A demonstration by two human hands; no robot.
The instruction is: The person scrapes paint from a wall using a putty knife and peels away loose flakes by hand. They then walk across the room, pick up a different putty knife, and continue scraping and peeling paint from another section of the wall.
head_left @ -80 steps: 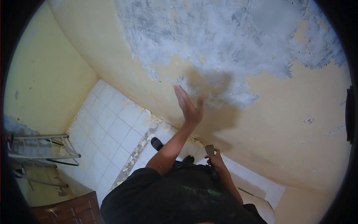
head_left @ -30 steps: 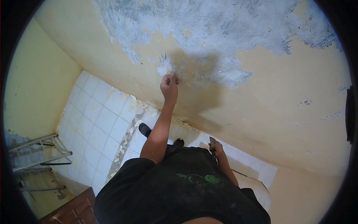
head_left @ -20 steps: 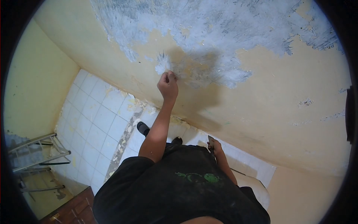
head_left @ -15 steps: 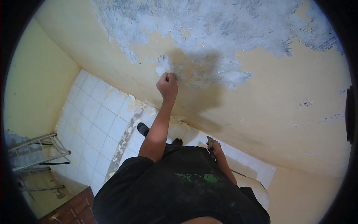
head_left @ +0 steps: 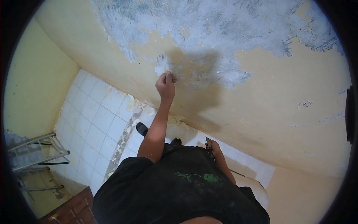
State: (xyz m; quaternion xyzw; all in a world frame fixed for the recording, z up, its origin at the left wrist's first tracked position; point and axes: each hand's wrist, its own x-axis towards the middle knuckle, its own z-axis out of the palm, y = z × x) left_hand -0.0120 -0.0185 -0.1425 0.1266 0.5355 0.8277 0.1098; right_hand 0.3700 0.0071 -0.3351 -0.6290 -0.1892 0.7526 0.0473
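Note:
My left hand [head_left: 166, 85] is raised to the yellow wall [head_left: 257, 97], at the lower edge of a scraped grey-white patch [head_left: 223, 30]. Its fingers are pinched together close to the wall surface; whatever lies between them is too small to make out. Low beside the dark shirt, my right hand [head_left: 214, 147] is wrapped round a scraper [head_left: 209, 141], whose flat blade points up toward the wall. A dark shadow of the arm and head falls on the wall right of my left hand.
A metal ladder [head_left: 41, 151] stands at the left by another wall. White floor tiles [head_left: 100, 115] carry paint flakes along the wall's foot. A brown wooden door [head_left: 72, 209] is at the lower left, and a pale rounded object [head_left: 255, 188] lies at the lower right.
My left hand has shifted slightly left and down, its fingers still pinched. My right hand keeps its hold on the scraper, almost unmoved.

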